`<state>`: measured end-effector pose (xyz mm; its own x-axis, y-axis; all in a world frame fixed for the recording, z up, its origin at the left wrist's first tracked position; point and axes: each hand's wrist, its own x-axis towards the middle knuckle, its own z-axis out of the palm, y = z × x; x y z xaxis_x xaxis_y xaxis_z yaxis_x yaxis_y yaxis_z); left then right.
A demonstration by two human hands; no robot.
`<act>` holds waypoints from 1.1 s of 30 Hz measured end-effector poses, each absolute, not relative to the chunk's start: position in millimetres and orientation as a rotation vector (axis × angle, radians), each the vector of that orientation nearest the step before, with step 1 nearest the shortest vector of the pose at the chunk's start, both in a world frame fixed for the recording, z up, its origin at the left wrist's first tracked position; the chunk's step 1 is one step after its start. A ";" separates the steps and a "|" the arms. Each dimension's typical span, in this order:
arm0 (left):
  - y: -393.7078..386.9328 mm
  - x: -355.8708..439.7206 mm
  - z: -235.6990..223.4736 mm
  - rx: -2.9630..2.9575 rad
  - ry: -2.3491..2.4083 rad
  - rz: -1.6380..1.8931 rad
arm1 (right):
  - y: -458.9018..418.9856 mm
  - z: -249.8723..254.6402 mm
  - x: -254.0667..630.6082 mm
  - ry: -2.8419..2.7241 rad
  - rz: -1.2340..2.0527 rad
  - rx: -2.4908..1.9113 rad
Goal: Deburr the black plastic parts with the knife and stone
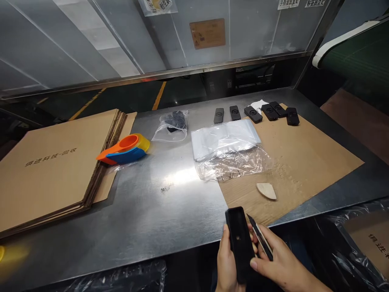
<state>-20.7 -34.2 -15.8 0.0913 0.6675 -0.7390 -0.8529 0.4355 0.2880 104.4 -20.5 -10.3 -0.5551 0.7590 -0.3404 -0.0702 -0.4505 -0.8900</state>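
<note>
My left hand (226, 259) is wrapped round a long black plastic case (238, 239), hollow side facing up, with a small light spot on its inner floor. In my right hand (273, 259) is a slim utility knife (260, 238), its dark pointed tip angled up and to the left. The right thumb rests against the case's right edge. Both hands are just off the front edge of the steel table. Beyond them, a pale quarter-round piece (266, 191) lies on the brown cardboard sheet (319, 162).
Clear plastic bags (226, 140) are stacked mid-table. Several black cases (253, 114) lie along the back. A bag with dark parts (172, 123), an orange-and-blue tape dispenser (126, 150) and flattened cardboard boxes (54, 162) are leftward on the steel table (146, 227).
</note>
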 end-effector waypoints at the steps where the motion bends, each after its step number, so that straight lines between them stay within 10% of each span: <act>1: -34.2 -20.2 -15.3 -0.230 0.949 1.152 | -21.1 -9.6 104.8 -1.261 2.004 -1.064; 33: -19.3 -27.8 -12.7 -0.166 0.932 1.080 | 104.5 -74.4 182.7 -1.981 0.106 -1.944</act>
<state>-27.8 -19.3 -12.7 0.1458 0.6801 -0.7185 -0.8100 0.4991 0.3081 182.7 104.5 -74.4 0.0131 0.9792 0.2024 0.9520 0.0497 -0.3021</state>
